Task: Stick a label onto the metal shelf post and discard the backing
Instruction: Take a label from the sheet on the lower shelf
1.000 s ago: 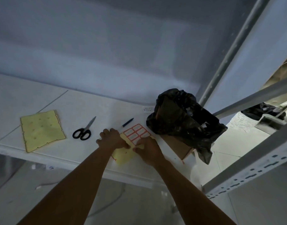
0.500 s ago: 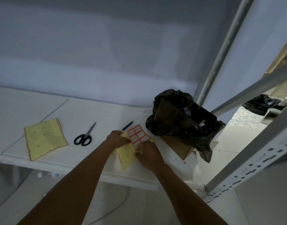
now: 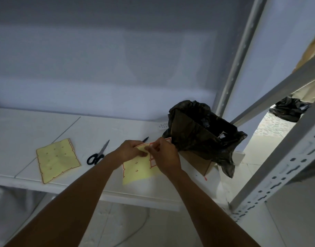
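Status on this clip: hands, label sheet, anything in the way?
Left hand holds label sheet. Right hand pinches its top edge, peeling not confirmed. Post to the right, untouched. Bin bag close, not blocking.

Lying on the white shelf [image 3: 37,125]: a yellow sheet [image 3: 57,160] at left, scissors [image 3: 97,154], a pen [image 3: 145,139], a bag-lined cardboard box [image 3: 197,162] at right.

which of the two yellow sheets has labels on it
The label sheet held in the left hand and right hand: red-bordered labels show at its edge. The backing sheet left of the scissors is bare yellow.
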